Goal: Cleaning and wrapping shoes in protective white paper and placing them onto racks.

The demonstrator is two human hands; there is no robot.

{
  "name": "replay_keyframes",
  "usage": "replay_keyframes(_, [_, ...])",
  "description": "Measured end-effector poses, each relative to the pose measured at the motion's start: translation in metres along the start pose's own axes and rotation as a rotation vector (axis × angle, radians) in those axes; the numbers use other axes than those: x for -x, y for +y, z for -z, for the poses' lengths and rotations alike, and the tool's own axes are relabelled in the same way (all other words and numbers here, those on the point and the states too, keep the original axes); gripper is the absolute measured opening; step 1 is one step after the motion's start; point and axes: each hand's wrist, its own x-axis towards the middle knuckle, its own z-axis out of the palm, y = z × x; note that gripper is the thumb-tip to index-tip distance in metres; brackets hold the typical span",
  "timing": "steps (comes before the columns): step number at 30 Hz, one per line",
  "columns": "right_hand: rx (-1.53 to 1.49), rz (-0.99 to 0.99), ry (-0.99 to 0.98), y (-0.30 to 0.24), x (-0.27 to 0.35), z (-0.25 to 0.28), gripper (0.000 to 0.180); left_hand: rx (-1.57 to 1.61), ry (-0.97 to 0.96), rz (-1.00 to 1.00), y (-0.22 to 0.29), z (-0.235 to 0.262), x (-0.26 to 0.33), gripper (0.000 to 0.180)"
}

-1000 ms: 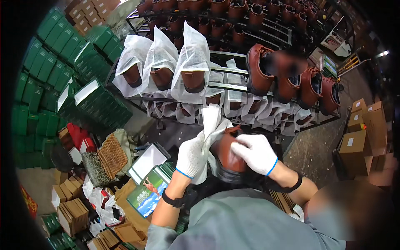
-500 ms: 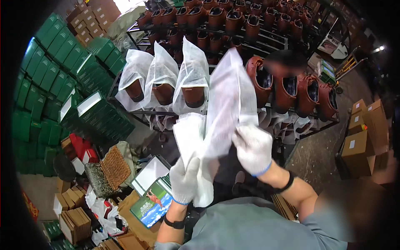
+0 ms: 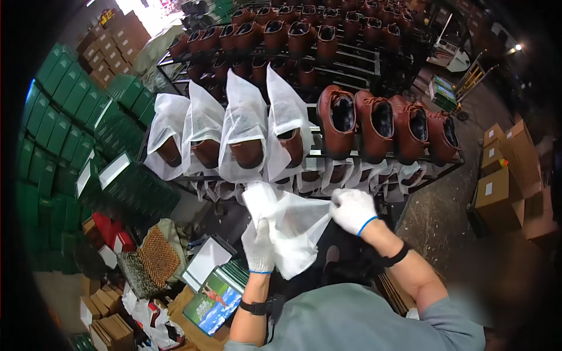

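Observation:
My left hand (image 3: 258, 245), in a white knit glove, is closed on a stack of white fabric shoe bags (image 3: 263, 202). A top bag (image 3: 304, 219) is pulled out sideways from the stack, its corner pinched by my gloved right hand (image 3: 354, 212). Beyond my hands, a brown leather shoe (image 3: 293, 146) stands on the rack with a white bag (image 3: 285, 114) draped over its toe. Several more bagged shoes line up to its left. Uncovered brown lace-up shoes, the nearest one (image 3: 338, 123) beside the bagged ones, stand to the right.
Green shoeboxes (image 3: 58, 128) are stacked high at left. A patterned cushion (image 3: 158, 251) and an illustrated box (image 3: 213, 301) lie low on the left. Cardboard cartons (image 3: 497, 196) stand at right. Farther back, another rack (image 3: 351, 58) holds rows of brown shoes.
The bag my right hand held raised now covers the toe of the fourth shoe. My right hand now grips another bag's corner, drawn from the stack in my left.

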Motion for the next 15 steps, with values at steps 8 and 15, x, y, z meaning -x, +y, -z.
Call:
replay_keyframes(8, [0.225,0.053,0.083,0.056,-0.132,0.079,0.039,-0.277,-0.076,-0.074,-0.024,-0.033,0.009,0.035])
replay_keyframes(15, [-1.064,-0.179,0.196,0.017,0.044,0.149,0.022,-0.324,0.043,-0.119,-0.052,-0.029,0.013,0.033])
